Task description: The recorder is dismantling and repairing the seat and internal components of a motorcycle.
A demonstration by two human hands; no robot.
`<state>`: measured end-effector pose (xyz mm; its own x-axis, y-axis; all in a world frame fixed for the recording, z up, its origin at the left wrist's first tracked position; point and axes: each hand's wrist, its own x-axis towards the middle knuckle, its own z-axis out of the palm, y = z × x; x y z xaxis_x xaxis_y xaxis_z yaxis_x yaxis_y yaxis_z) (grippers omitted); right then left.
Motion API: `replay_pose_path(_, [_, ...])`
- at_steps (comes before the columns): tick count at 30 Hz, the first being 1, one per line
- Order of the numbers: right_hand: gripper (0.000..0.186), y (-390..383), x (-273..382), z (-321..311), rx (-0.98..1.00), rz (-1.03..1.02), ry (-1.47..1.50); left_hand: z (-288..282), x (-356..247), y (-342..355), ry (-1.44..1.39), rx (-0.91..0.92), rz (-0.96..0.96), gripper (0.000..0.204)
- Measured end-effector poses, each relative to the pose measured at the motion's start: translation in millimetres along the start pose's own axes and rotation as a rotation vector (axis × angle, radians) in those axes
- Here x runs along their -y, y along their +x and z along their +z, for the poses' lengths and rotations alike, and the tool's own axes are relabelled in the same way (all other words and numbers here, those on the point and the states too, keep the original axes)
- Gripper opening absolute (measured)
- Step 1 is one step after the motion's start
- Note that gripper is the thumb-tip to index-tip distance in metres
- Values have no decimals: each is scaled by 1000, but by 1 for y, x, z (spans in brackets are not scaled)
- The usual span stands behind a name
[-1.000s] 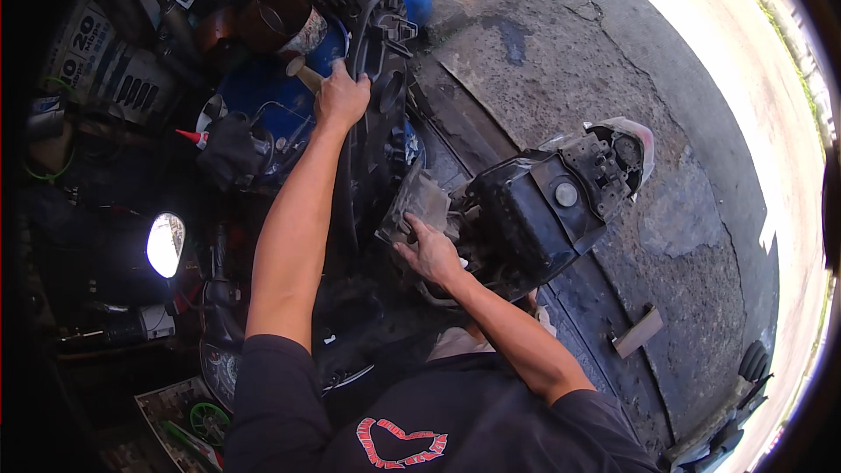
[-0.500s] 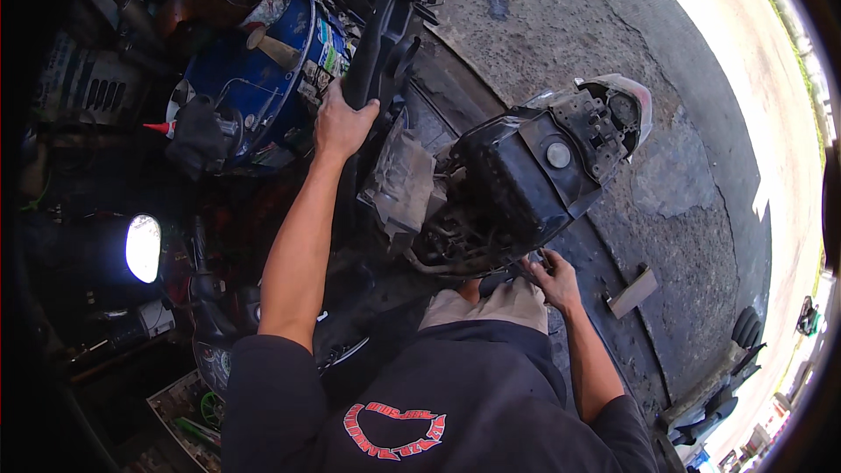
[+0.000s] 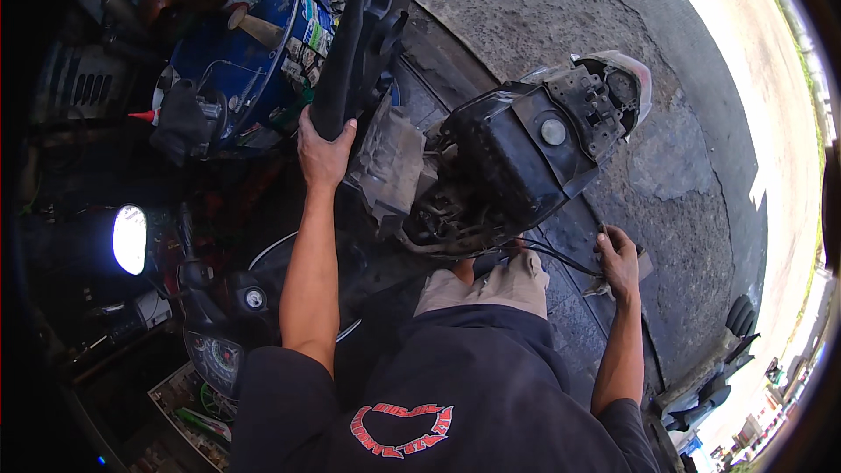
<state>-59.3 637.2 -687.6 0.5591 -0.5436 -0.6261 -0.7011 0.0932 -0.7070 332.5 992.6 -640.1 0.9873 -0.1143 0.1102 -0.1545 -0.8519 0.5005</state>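
Holding the raised black seat (image 3: pixel 359 44) up by its lower end, the left hand (image 3: pixel 324 147) had its fingers wrapped shut around it, at about 11 o'clock from the person. The seat ran up toward 12 o'clock, tilted over a blue drum (image 3: pixel 254 52) cluttered with tools.

The right hand (image 3: pixel 618 256) sat low at 3 o'clock, fingers curled closed on a thin black cable (image 3: pixel 552 254) that ran back under the scooter's stripped rear body (image 3: pixel 517 158). Something small and flat seemed to be under that hand too; couldn't tell what.

The rear body lay at 1 o'clock, panels off, with a round cap (image 3: pixel 553 131) on top and the tail light (image 3: pixel 626 79) at the far end. A greyish, dusty part (image 3: pixel 390 162) showed between seat and body. Another scooter's dash (image 3: pixel 215 355) and a bright lamp (image 3: pixel 130 238) sat in the dark at 9 o'clock.

Step in hand, as I read it: seat propped open with one hand, cable being routed or pulled free with the other. Mid-job, not near done.

Next move calls for keeping the seat steady while working the cable with slack, not force. Risk: the cable snagging on the frame edge under the body, or the seat slipping if the left grip eases.
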Motion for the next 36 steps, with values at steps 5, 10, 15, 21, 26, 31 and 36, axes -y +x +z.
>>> replay_pose_path(5, [38, 2, 29, 47, 225, -65, 35, 2, 16, 5, 44, 14, 14, 89])
replay_pose_path(10, [37, -1, 39, 92, 341, -11, 133, 0, 17, -9, 73, 23, 20, 91])
replay_pose_path(15, [37, 1, 21, 114, 334, -57, 50, 1, 18, -30, 60, 13, 54, 96])
replay_pose_path(21, [36, 2, 29, 108, 353, -40, 28, -1, 22, -45, 14, -16, 69, 100])
replay_pose_path(26, [33, 5, 43, 98, 332, -21, 49, -4, 16, -56, 29, -14, 36, 103])
replay_pose_path(31, [31, 10, 51, 99, 325, -44, 38, 0, 16, -59, 11, -19, 33, 104])
replay_pose_path(36, [37, 16, 57, 103, 339, -74, -11, 1, 21, -52, 18, -23, 21, 101])
